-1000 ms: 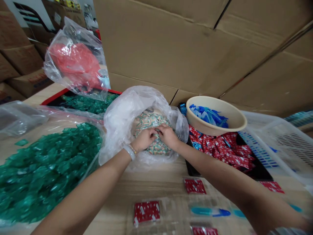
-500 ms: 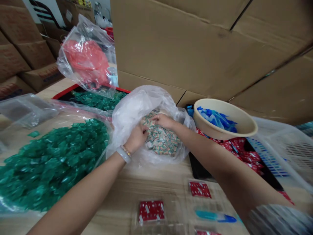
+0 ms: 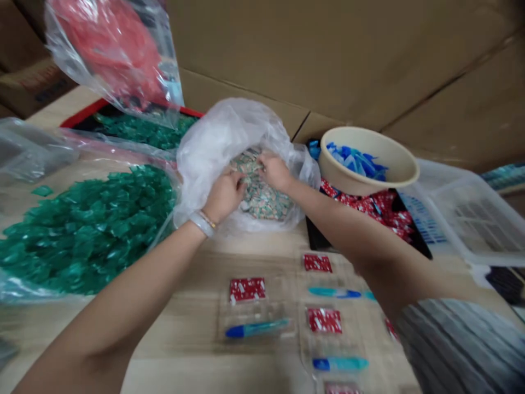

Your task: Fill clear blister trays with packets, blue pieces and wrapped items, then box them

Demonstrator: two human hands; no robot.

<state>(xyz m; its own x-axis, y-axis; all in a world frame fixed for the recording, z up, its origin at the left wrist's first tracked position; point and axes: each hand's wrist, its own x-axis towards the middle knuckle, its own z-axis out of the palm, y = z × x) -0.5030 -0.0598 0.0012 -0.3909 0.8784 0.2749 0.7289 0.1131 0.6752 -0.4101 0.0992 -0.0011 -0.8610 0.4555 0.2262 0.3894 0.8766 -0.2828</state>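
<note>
Both of my hands are inside the mouth of a white translucent plastic bag (image 3: pixel 221 126) full of small patterned packets (image 3: pixel 268 200), greenish and orange. My left hand (image 3: pixel 226 194) is at the left of the heap, its fingers curled together; whatever they pinch is hidden. At the upper part of the heap my right hand (image 3: pixel 274 168) has its fingertips bent down among the packets, and I cannot make out a single piece in them. Nearer to me lie clear plastic trays (image 3: pixel 283 312) with red patterned packets (image 3: pixel 248 289) and blue-turquoise pens (image 3: pixel 257 329).
Green translucent pieces (image 3: pixel 90 235) are heaped at left. A cream basin (image 3: pixel 371 183) with blue pieces stands at right, beside red packets (image 3: pixel 369 210) on a black tray and a white plastic basket (image 3: pixel 471 213). Cardboard boxes (image 3: pixel 307 54) wall the back. A bag of red plastic (image 3: pixel 118 49) is at upper left.
The view has tilted down, so more trays and pens show in front. My right hand has drawn its outstretched fingers in, bending them into the packets; my left hand stays beside it.
</note>
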